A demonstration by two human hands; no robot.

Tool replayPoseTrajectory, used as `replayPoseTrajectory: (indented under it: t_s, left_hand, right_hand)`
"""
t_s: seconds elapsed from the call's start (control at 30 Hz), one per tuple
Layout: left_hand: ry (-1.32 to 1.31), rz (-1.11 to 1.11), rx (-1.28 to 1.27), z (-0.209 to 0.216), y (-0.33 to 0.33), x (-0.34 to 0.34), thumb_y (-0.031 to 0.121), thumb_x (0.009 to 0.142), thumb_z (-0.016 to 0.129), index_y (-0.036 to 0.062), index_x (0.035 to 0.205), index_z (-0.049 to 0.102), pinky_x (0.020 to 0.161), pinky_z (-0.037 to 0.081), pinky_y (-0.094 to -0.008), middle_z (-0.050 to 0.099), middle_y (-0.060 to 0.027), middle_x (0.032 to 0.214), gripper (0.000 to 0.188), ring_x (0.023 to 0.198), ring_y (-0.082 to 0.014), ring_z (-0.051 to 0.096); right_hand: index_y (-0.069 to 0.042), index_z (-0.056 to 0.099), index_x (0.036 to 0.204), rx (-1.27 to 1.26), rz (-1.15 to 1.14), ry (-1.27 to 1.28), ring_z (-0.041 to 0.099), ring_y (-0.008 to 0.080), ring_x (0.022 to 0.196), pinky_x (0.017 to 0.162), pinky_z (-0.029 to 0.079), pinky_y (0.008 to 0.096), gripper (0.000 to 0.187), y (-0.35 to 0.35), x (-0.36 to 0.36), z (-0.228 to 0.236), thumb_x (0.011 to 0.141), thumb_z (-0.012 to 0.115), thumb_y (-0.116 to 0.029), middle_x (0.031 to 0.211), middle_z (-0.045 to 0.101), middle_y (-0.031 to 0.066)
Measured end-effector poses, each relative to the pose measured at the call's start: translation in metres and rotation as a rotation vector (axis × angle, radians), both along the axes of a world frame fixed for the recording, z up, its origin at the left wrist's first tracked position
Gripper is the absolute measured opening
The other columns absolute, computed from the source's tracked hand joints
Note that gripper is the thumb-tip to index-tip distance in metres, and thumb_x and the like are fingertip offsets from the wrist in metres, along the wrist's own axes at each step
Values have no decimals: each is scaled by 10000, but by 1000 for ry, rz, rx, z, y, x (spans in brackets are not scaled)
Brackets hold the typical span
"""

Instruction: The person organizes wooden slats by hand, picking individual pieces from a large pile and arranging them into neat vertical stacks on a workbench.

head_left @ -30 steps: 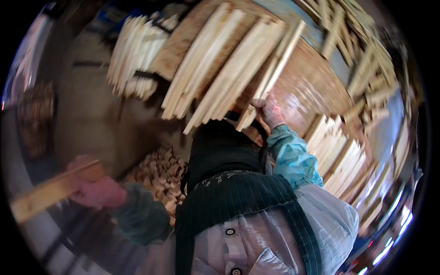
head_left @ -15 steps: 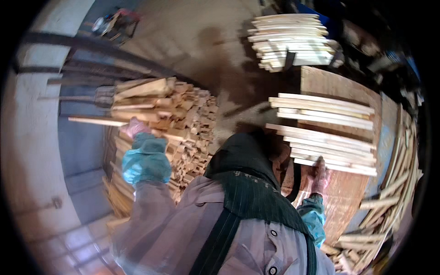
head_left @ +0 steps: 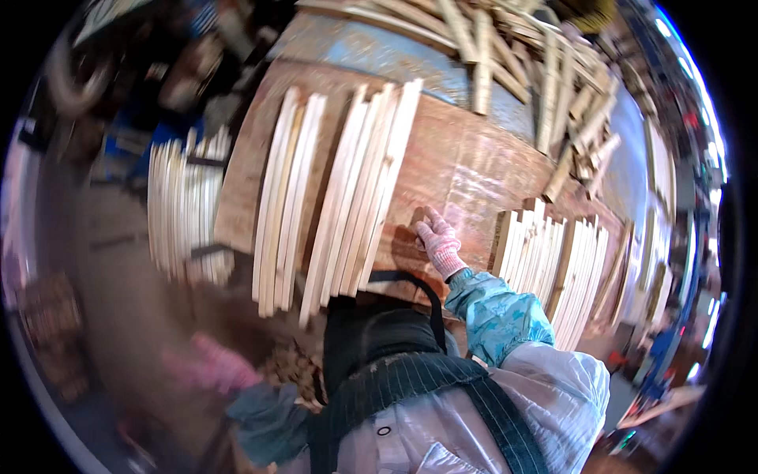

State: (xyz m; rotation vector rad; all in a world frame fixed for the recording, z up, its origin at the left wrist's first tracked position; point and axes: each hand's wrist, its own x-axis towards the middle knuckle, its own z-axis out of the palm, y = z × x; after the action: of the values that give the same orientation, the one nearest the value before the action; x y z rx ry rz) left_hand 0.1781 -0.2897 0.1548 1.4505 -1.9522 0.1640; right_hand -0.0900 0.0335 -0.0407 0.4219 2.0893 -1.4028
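Right hand [head_left: 438, 241], in a pink-and-white knit glove, open and pressed flat on the bare reddish-brown table [head_left: 474, 170], fingers spread, gripping nothing. Teal sleeve [head_left: 493, 312] running back from it toward the body and a dark apron [head_left: 379, 347].

Left hand [head_left: 213, 367], in a pink glove, hanging low at the left, off the table and smeared by motion blur; cannot tell whether open or closed, nor whether holding anything.

Just left of the right hand, a row of pale wooden slats [head_left: 347, 189] lying side by side on the table, long edges touching, near ends hanging over the table's front edge. Just right of the hand, a second row of slats [head_left: 553, 268], shorter in view, also packed edge to edge. Hand resting in the bare gap between the two rows, touching neither as far as visible.

Farther out: a blurred stack of slats [head_left: 185, 205] at the left, apart from the table, and a loose heap of jumbled sticks [head_left: 545, 71] across the far upper right.

By judgement, a pause between handlings of slats, with the right hand braced on the table rather than grasping. Taking up a slat from here calls for sliding the hand sideways to the nearest edge of either row and closing the fingers round one piece without dragging its neighbours.
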Motion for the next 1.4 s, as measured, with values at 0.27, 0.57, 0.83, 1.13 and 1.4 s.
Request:
replayPoseTrajectory:
  t_s: [0.27, 0.57, 0.83, 1.13, 1.4]
  left_hand:
    - [184, -1195, 464, -10, 73, -278, 155, 863, 686, 21, 1271, 581, 1067, 407, -412, 572, -155, 1280, 443, 1217, -333, 522]
    - [21, -1320, 1427, -82, 144, -407, 256, 909, 673, 86, 1310, 588, 995, 467, -329, 597, -135, 1278, 443, 1181, -262, 585]
    - [182, -1120, 1916, -150, 224, -497, 325, 908, 670, 35, 1064, 659, 743, 471, -313, 683, -41, 886, 330, 749, -136, 573]
    - [-564, -1162, 448, -122, 177, -291, 289, 706, 778, 58, 1280, 549, 1038, 384, -542, 520, -213, 1267, 660, 1189, -442, 475]
    - [51, -1248, 1572, -99, 237, -442, 332, 913, 648, 41, 1428, 432, 1035, 404, -462, 491, -235, 1356, 630, 1236, -308, 501]
  right_hand:
    - [-148, 491, 1406, 784, 121, 501, 603, 337, 1111, 933, 487, 432, 672, 19, -209, 54, 835, 661, -461, 1252, 593, 179]
    - [-120, 461, 1425, 287, -160, 513, 656, 347, 996, 892, 529, 400, 754, 54, -342, 13, 735, 701, -304, 1140, 666, 192]
    - [-43, 673, 1183, 226, 263, 361, 658, 230, 1063, 922, 515, 368, 471, 106, -237, 93, 896, 674, -417, 1148, 697, 136]
    - [-112, 509, 1263, 1291, -63, 248, 629, 305, 1107, 855, 564, 410, 483, 220, -396, 60, 824, 695, -189, 1201, 617, 148]
    - [57, 447, 1400, -334, -173, 165, 546, 295, 1244, 1085, 428, 370, 627, 149, -266, 129, 880, 680, -204, 1330, 564, 242]
